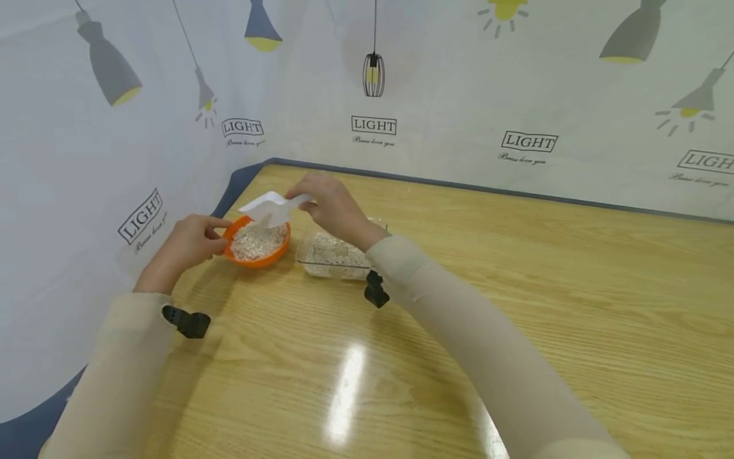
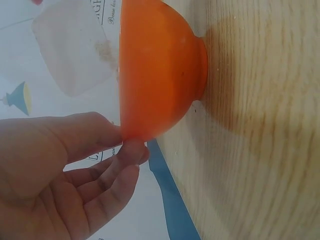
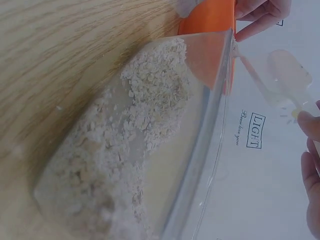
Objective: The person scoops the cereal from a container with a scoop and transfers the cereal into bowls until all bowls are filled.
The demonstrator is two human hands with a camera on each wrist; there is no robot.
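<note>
An orange bowl (image 1: 256,260) filled with pale oat flakes (image 1: 258,241) stands upright near the table's far left corner. My left hand (image 1: 194,241) pinches its left rim between thumb and fingers, as the left wrist view (image 2: 75,165) also shows. Above the bowl, my right hand (image 1: 335,203) holds a white plastic scoop (image 1: 272,208) by its handle, the blade tilted down over the bowl. Some flakes show at the scoop's lip in the left wrist view. Just right of the bowl sits a clear rectangular container (image 3: 165,115) holding more flakes, partly hidden by my right wrist in the head view.
The wooden table (image 1: 550,306) stretches to the right and toward me. A white cloth wall (image 1: 447,95) printed with lamps rises behind it and along the left side. A few loose crumbs lie on the wood near the container.
</note>
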